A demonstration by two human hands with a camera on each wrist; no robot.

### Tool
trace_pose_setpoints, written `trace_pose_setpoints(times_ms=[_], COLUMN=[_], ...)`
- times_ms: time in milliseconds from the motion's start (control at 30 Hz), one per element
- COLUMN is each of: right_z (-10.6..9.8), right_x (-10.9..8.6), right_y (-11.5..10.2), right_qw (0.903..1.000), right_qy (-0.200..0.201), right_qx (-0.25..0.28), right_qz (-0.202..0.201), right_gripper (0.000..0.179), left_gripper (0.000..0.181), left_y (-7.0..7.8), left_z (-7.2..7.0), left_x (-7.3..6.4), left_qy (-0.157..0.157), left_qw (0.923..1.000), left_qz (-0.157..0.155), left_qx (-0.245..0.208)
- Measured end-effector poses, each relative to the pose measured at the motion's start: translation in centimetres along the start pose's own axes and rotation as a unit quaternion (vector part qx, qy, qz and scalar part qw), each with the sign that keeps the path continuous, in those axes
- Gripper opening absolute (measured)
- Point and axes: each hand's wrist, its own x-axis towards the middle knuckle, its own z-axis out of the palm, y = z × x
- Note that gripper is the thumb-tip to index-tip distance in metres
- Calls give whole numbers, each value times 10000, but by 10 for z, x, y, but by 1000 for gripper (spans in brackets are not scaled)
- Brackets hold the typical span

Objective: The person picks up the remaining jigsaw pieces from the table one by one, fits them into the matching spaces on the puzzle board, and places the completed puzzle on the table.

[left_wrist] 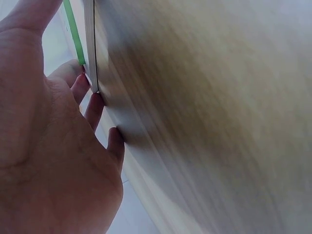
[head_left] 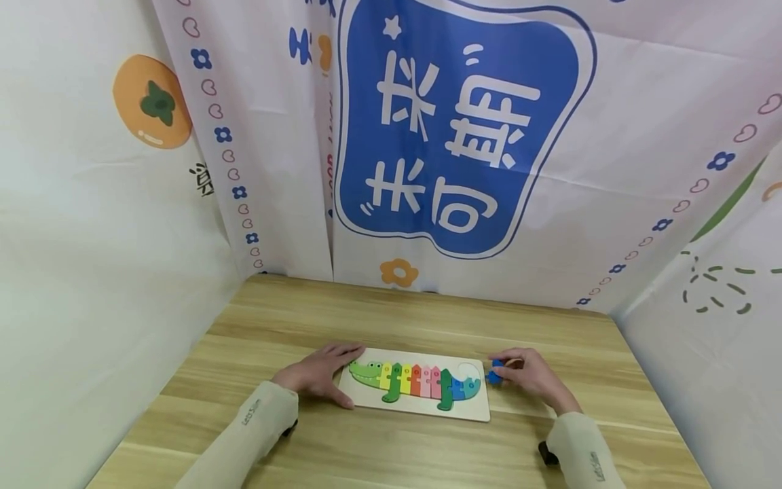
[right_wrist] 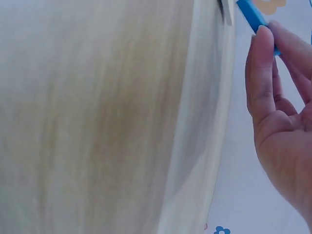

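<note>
A wooden crocodile puzzle board (head_left: 418, 405) lies flat on the table, its coloured pieces running from a green head at left to blue ones at right. Above the blue end, a curled tail-shaped patch (head_left: 468, 369) shows pale wood. My left hand (head_left: 318, 372) spreads around the board's left end, fingertips at the upper corner and thumb by the lower one. Just off the right edge, my right hand (head_left: 530, 372) pinches a blue puzzle piece (head_left: 495, 372) between thumb and fingers. The right wrist view shows that blue piece (right_wrist: 252, 15) raised at the fingertips.
The wood-grain table (head_left: 391, 451) extends around the board on all sides. A printed white cloth (head_left: 293, 224) with a large blue sign hangs behind it, and pale cloth walls stand at left and right. Dark wrist straps show at both sleeves.
</note>
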Motion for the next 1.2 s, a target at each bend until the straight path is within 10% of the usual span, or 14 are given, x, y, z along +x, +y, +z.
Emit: trace_pose_setpoints(times_ms=[333,833,1200], right_z=[0,0,1], right_x=[-5,-9,-9], right_y=[-6,-11,-11], right_qw=[9948,9933,9945], right_qy=[298,808,300], right_qx=[923,648,793], right_qz=[309,-509,-619], right_gripper=[39,41,38], left_gripper=[117,117,116], left_y=[1,3,4], left_z=[0,-1,-3], left_x=[0,0,-1], left_qy=[22,-49,-52], left_qw=[9999,9999,9999], left_qz=[-67,-133,-94], left_qx=[-99,-36,-28])
